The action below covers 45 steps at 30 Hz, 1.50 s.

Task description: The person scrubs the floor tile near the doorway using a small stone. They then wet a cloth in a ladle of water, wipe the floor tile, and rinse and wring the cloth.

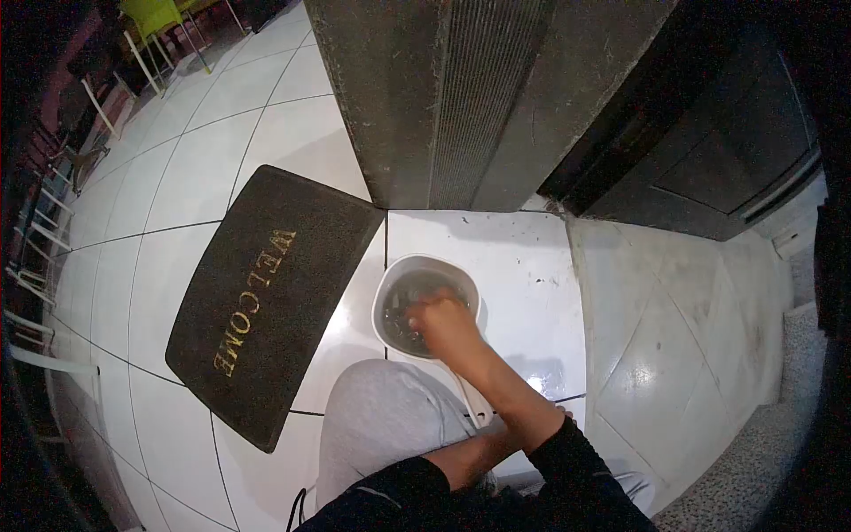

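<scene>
A white round-cornered pot (381, 332) with a long handle (472, 403) stands on the tiled floor in front of my knee. Cloudy water (417, 288) fills part of it, with pale and dark bits that I cannot make out. My right hand (441, 321) reaches down into the pot at the water, fingers curled together; whatever they hold, if anything, is hidden. My left forearm (470, 463) lies across my lap and passes under the right forearm. The left hand is mostly hidden there, so its fingers do not show clearly.
A dark doormat (275, 301) lettered WELCOME lies left of the pot. Beyond the pot rises a dark grey door frame (479, 106), with a dark door (736, 142) to the right. Chairs, one of them a yellow-green chair (152, 16), stand far left. A speckled step (753, 452) borders the lower right.
</scene>
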Each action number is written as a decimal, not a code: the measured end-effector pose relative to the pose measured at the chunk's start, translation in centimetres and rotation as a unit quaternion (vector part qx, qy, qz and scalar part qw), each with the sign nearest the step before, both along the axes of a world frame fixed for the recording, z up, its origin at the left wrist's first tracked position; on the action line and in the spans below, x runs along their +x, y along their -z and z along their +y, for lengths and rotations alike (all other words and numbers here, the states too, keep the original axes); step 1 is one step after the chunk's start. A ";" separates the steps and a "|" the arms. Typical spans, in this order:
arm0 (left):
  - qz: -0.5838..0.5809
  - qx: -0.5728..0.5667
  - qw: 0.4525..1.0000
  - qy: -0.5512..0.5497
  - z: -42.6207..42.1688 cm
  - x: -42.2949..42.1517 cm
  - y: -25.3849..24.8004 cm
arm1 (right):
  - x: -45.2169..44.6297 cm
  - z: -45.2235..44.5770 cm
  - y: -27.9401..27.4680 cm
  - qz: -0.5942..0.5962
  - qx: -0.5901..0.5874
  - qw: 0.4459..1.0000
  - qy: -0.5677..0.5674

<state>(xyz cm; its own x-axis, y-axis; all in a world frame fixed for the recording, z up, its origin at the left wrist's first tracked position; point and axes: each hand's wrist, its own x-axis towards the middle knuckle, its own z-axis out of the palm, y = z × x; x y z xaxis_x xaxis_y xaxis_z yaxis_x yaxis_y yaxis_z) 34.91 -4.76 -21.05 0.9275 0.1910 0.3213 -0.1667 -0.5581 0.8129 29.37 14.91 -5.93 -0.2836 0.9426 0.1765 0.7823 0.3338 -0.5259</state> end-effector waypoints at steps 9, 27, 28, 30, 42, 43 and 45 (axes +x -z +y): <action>0.006 -0.083 0.996 0.041 -1.5 0.3 3.5 | 1.5 -0.4 -1.8 0.026 0.066 0.996 0.049; 0.138 0.043 0.988 0.053 1.8 -0.3 -3.4 | 20.2 -1.1 8.9 -0.054 0.074 0.906 0.412; 0.138 0.044 0.988 0.053 2.5 -0.5 -4.9 | 20.9 -0.1 8.8 -0.053 0.075 0.906 0.413; 0.169 0.195 0.954 0.155 3.3 -0.7 -6.5 | 21.7 1.0 8.7 -0.021 0.075 0.907 0.413; 0.130 0.216 0.963 0.096 3.5 -1.1 -7.1 | 20.8 0.6 8.8 -0.013 0.060 0.912 0.405; 0.093 0.203 0.971 0.082 3.5 -1.1 -6.7 | 20.9 1.0 8.8 0.014 0.045 0.905 0.422; 0.120 0.188 0.971 0.082 2.9 -0.8 -6.2 | 20.1 -0.3 9.1 0.018 0.057 0.918 0.392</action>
